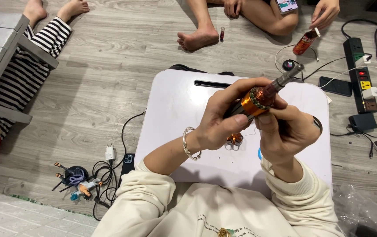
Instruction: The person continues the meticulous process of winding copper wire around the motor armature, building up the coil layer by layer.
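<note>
Both hands hold a small motor rotor with an orange copper winding and a grey steel shaft pointing up and right, raised above a white lap table. My left hand, with a silver bracelet on its wrist, wraps the rotor's dark lower end from the left. My right hand grips it from below and right, the thumb pressed against the winding. A small copper coil piece lies on the table just under my hands.
Two other people sit on the wooden floor beyond the table: striped trouser legs at left, bare legs at top, a hand near a red can. Power strip, phone, cables and a small figure lie around.
</note>
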